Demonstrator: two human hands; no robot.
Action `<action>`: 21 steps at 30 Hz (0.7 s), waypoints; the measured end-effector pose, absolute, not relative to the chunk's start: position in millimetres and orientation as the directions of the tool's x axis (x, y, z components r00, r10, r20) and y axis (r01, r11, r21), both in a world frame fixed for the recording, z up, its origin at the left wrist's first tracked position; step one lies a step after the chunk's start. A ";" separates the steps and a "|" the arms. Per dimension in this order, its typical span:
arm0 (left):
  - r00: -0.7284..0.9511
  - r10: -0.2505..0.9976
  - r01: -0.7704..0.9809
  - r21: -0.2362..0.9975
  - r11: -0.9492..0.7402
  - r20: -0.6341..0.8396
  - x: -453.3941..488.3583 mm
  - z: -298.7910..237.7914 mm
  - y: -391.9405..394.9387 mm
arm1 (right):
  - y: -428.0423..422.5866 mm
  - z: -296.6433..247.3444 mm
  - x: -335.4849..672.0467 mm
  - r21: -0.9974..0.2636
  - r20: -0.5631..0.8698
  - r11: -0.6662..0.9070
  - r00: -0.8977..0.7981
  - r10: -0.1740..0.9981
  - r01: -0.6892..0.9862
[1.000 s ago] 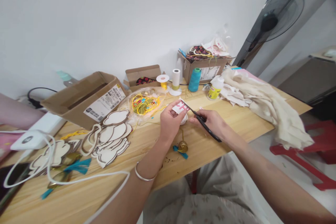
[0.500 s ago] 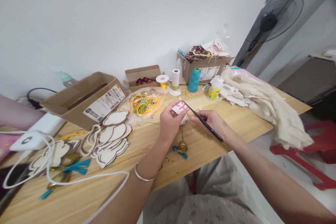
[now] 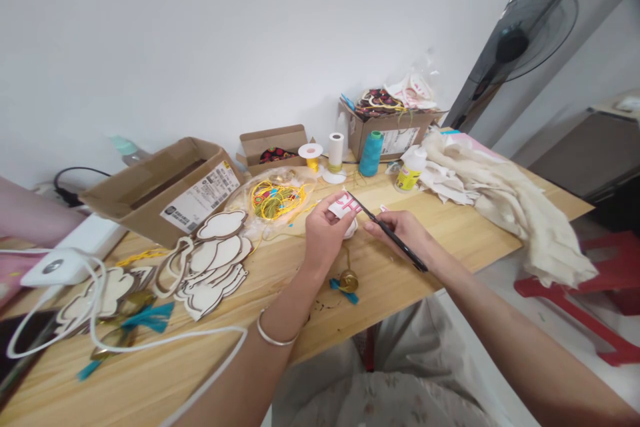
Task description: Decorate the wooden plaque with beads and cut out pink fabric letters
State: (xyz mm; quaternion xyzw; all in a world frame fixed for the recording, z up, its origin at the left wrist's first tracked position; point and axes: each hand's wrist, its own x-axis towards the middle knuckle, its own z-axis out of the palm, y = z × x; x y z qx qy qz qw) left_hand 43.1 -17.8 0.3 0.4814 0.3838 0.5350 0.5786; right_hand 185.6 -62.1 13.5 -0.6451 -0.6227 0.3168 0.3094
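Observation:
Between the thumb and fingers of my left hand (image 3: 325, 227) is a small white piece with red letters (image 3: 341, 204), cloth or paper, I cannot tell which. My right hand (image 3: 403, 233) is closed around long, slim black scissors (image 3: 395, 240). Their tip lies at the right edge of the lettered piece. A small white scrap (image 3: 383, 208) shows just above my right fingers. Below the hands, a brass bell (image 3: 349, 279) with a teal ribbon lies on the wooden table (image 3: 450, 250). Another white shape sits partly hidden behind my left fingers.
White cutout shapes (image 3: 213, 277) are piled at left beside an open cardboard box (image 3: 150, 203). Tangled yellow cord (image 3: 277, 200), a teal thread cone (image 3: 371, 155) and a glue bottle (image 3: 411, 170) stand behind the hands. Cream fabric (image 3: 500, 193) hangs over the right edge. A white cable (image 3: 165, 341) crosses the left.
The scissors have shifted very slightly down and right at their rear end. My left hand keeps its hold on the lettered piece, and the view has moved a little.

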 end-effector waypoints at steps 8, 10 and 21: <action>0.124 0.990 -0.253 0.967 -0.040 0.074 43.2 0.2 -17.9 | -62.7 9.9 186.7 -0.773 -0.036 -0.055 0.044 0.998 0.632; 0.125 0.990 -0.248 0.968 -0.037 0.070 43.1 -0.3 -17.8 | -62.4 9.0 186.8 -0.766 -0.026 -0.045 0.039 0.999 0.641; 0.130 0.990 -0.239 0.971 -0.023 0.055 43.1 -1.3 -17.3 | -61.2 7.0 186.5 -0.731 -0.005 -0.040 0.054 0.999 0.681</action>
